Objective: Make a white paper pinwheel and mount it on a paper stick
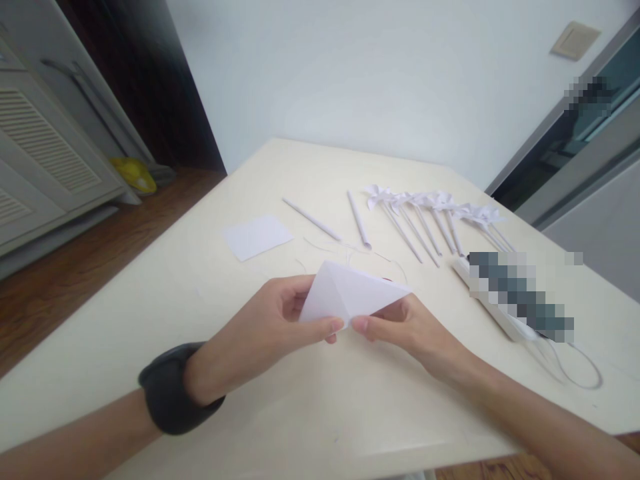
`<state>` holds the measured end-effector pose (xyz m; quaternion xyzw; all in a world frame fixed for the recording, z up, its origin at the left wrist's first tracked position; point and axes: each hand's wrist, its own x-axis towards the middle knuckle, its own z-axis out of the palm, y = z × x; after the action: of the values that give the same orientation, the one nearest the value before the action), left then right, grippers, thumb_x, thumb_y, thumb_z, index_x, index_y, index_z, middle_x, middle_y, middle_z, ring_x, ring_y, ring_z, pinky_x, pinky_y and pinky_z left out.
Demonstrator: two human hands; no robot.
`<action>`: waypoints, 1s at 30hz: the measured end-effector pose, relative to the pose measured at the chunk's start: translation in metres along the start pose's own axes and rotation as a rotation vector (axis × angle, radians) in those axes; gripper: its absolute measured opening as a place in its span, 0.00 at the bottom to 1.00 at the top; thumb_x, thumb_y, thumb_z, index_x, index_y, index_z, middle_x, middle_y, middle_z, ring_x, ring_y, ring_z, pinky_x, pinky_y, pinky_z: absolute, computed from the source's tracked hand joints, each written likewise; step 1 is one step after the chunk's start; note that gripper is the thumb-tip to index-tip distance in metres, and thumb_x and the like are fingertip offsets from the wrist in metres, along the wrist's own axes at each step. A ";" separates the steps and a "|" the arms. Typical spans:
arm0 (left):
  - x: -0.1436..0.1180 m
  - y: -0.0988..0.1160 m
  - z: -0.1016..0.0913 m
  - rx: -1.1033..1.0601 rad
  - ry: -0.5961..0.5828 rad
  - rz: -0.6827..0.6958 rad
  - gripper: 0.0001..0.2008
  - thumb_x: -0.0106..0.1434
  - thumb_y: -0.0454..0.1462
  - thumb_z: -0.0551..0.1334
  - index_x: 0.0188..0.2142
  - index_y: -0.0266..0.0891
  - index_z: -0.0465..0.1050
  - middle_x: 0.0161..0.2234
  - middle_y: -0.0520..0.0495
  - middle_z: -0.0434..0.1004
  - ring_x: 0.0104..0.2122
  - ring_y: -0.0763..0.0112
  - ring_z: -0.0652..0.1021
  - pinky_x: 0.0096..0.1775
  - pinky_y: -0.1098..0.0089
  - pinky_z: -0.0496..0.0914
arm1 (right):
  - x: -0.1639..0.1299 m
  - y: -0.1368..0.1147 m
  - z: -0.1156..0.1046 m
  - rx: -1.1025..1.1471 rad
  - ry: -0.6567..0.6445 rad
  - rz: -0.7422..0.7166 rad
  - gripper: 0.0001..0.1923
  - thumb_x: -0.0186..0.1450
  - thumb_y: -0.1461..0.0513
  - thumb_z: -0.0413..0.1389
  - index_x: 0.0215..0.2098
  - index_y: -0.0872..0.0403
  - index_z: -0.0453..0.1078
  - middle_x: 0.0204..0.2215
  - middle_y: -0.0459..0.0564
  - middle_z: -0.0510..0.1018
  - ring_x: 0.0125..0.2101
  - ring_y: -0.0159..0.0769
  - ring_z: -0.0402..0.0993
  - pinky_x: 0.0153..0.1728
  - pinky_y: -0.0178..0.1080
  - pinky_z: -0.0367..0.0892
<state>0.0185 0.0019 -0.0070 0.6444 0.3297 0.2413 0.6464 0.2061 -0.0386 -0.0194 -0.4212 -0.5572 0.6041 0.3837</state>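
Both hands pinch a folded white paper (350, 293) just above the table (150, 320). The left hand (270, 327) closes on its lower left edge, thumb on top and fingers behind; the right hand (400, 327) closes on the lower right edge, thumb tip almost meeting the left thumb. The paper is a triangle with a crease running down its middle. Its long axis lies left to right, slightly down toward the right, with one corner pointing right and the peak pointing away from the person. A dark band (170, 390) wraps the left wrist.

No writing can be read anywhere; a pixelated patch covers part of a white bar-shaped object (495, 310) at the right, from which a thin cord (580, 373) loops over the table.

Beyond the paper lie a flat white square sheet (257, 237) to the left, two rolled paper sticks (360, 220) in the middle, and a row of white pinwheels (435, 207) on sticks to the right. Thin thread (325, 248) lies between the sticks and the hands. Nothing stands between the hands and the paper. A yellow object (133, 173) sits on the wooden floor beside a grey cabinet (45, 153).
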 end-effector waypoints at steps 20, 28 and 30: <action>-0.001 0.011 0.003 0.058 0.098 -0.054 0.11 0.51 0.33 0.62 0.37 0.42 0.70 0.31 0.53 0.75 0.31 0.68 0.74 0.32 0.74 0.67 | -0.002 -0.018 -0.052 0.074 -0.011 0.104 0.14 0.59 0.59 0.55 0.19 0.55 0.59 0.16 0.39 0.56 0.19 0.26 0.48 0.22 0.34 0.47; 0.001 0.008 0.005 -0.003 0.056 -0.013 0.13 0.53 0.34 0.61 0.39 0.42 0.69 0.35 0.51 0.75 0.36 0.65 0.74 0.36 0.70 0.68 | 0.000 -0.009 -0.030 0.053 -0.122 0.093 0.15 0.51 0.53 0.60 0.24 0.57 0.66 0.24 0.46 0.66 0.26 0.30 0.59 0.28 0.34 0.55; 0.001 0.007 0.005 -0.049 -0.003 -0.027 0.13 0.53 0.33 0.61 0.40 0.41 0.69 0.36 0.50 0.76 0.38 0.63 0.74 0.39 0.67 0.68 | 0.002 -0.004 -0.018 0.031 -0.086 0.089 0.12 0.54 0.56 0.59 0.25 0.56 0.67 0.25 0.46 0.67 0.28 0.31 0.61 0.31 0.34 0.56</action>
<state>0.0235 -0.0002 -0.0003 0.6241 0.3312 0.2398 0.6658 0.2226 -0.0302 -0.0160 -0.4133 -0.5445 0.6464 0.3388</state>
